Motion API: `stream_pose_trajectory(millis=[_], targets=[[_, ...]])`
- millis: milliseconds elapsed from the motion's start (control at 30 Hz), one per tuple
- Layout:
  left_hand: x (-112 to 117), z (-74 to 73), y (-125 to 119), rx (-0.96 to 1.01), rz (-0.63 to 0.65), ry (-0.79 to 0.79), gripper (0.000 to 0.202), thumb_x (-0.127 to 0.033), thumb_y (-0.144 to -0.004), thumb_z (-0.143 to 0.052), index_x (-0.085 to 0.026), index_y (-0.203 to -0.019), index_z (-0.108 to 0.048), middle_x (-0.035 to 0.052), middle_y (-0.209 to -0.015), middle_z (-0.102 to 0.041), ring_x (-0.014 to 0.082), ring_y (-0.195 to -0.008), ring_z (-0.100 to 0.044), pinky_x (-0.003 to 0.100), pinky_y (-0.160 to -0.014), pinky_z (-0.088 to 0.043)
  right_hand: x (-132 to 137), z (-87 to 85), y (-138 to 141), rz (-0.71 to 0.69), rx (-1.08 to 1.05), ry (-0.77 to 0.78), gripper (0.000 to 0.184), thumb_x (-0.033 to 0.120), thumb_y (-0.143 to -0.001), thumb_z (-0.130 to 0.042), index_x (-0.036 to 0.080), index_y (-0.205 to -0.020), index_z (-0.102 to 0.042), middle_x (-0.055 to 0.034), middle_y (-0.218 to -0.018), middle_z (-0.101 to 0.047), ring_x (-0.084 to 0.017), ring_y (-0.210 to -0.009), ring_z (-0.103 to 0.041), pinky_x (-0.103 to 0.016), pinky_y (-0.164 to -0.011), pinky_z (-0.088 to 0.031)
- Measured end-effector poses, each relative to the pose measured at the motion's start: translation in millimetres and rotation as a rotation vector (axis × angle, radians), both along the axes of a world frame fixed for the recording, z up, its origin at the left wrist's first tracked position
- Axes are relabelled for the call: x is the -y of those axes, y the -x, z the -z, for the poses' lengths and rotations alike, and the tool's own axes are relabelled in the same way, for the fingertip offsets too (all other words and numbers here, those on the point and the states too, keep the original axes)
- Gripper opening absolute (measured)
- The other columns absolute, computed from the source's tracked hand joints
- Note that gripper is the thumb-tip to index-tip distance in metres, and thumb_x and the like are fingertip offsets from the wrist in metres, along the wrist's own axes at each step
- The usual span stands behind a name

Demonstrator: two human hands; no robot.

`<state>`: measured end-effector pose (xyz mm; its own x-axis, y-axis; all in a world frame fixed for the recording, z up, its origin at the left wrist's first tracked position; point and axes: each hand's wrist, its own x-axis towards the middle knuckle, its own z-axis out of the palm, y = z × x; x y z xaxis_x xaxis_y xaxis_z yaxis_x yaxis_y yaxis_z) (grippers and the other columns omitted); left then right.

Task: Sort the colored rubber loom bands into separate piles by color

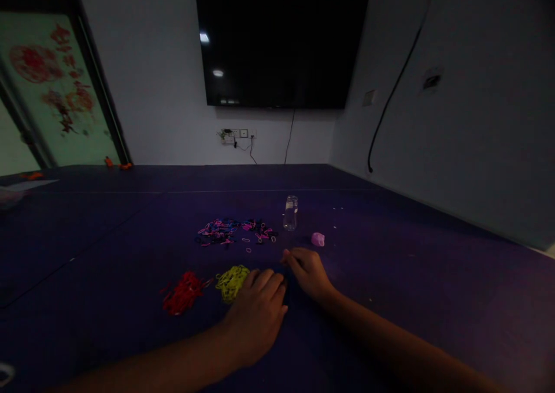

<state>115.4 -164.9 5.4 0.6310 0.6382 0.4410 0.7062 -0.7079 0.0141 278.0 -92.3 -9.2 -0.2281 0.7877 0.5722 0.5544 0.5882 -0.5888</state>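
Observation:
Palm down on the dark purple surface, my left hand (260, 309) has its fingers curled together beside a pile of yellow-green rubber bands (232, 282). Whatever lies under those fingers is hidden. My right hand (309, 270) is just to the right, thumb and fingers closed in a pinch. Nothing I can name shows in that pinch. A heap of red rubber bands (182, 293) lies left of the yellow-green ones. Farther back spreads a loose mix of pink, blue and black rubber bands (221, 230).
A clear jar (290, 214) stands upright behind my hands, with a crumpled pink lump (318, 240) to its right. Small white scraps dot the surface at right. A wall with a large dark TV (281, 46) rises at the back, and a decorated glass door is at left.

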Motion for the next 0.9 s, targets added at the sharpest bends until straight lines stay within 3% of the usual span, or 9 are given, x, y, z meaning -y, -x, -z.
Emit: stream_pose_trajectory(millis=[200, 400, 533, 633, 800, 900], targets=[[12, 8.2, 9, 0.007, -0.016, 0.053, 0.036, -0.028, -0.088, -0.039, -0.016, -0.12, -0.051, 0.0097, -0.12, -0.057, 0.0251, -0.112, -0.046, 0.047, -0.098, -0.033, -3, 3.2, 0, 0.03, 0.091, -0.025, 0.041, 0.038, -0.091, -0.037, 0.017, -0.065, -0.062, -0.004, -0.065, -0.064, -0.013, -0.06, -0.057, -0.024, -0.059, -0.041], [24, 6.4, 10, 0.006, 0.093, -0.088, 0.034, -0.026, -0.087, -0.043, -0.016, -0.119, -0.051, 0.0104, -0.126, -0.054, 0.025, -0.111, -0.048, 0.044, -0.089, -0.04, -6, 3.1, -2, 0.059, 0.148, -0.066, 0.036, 0.032, -0.089, -0.039, 0.018, -0.063, -0.059, -0.0024, -0.062, -0.059, -0.013, -0.058, -0.055, -0.023, -0.057, -0.04], [28, 15.3, 4, 0.058, 0.23, -0.157, 0.022, -0.023, -0.086, -0.047, -0.017, -0.104, -0.055, 0.0084, -0.095, -0.065, 0.0206, -0.085, -0.055, 0.035, -0.069, -0.044, -16, -0.3, -3, 0.054, 0.086, -0.097, 0.023, 0.024, -0.086, -0.043, 0.018, -0.081, -0.065, -0.0055, -0.08, -0.066, -0.016, -0.073, -0.06, -0.026, -0.069, -0.046], [25, 25.2, 4, 0.067, 0.328, -0.226, 0.008, -0.024, -0.084, -0.051, -0.018, -0.086, -0.056, 0.003, -0.069, -0.059, 0.0157, -0.066, -0.052, 0.029, -0.055, -0.039, -34, -6.0, 3, 0.08, 0.051, -0.102, 0.027, 0.015, -0.083, -0.042, 0.018, -0.093, -0.067, -0.0072, -0.09, -0.067, -0.017, -0.085, -0.061, -0.031, -0.079, -0.047], [18, 37.8, 14, 0.074, 0.395, -0.308, 0.021, -0.034, -0.087, -0.051, -0.021, -0.07, -0.054, -0.0015, -0.054, -0.05, 0.0121, -0.051, -0.044, 0.027, -0.042, -0.03, -75, -11.9, 21, -0.062, 0.138, -0.106, 0.036, 0.006, -0.079, -0.041, 0.018, -0.1, -0.067, -0.0076, -0.097, -0.068, -0.018, -0.093, -0.061, -0.033, -0.086, -0.046], [13, 50.4, 20, 0.08, 0.386, -0.296, 0.028, -0.028, -0.09, -0.046, -0.021, -0.063, -0.051, -0.0032, -0.048, -0.046, 0.0102, -0.046, -0.042, 0.025, -0.039, -0.026, -96, -8.3, 29, -0.114, 0.216, -0.094, 0.039, 0.005, -0.079, -0.039, 0.019, -0.105, -0.066, -0.0078, -0.107, -0.065, -0.018, -0.103, -0.058, -0.035, -0.093, -0.043]])
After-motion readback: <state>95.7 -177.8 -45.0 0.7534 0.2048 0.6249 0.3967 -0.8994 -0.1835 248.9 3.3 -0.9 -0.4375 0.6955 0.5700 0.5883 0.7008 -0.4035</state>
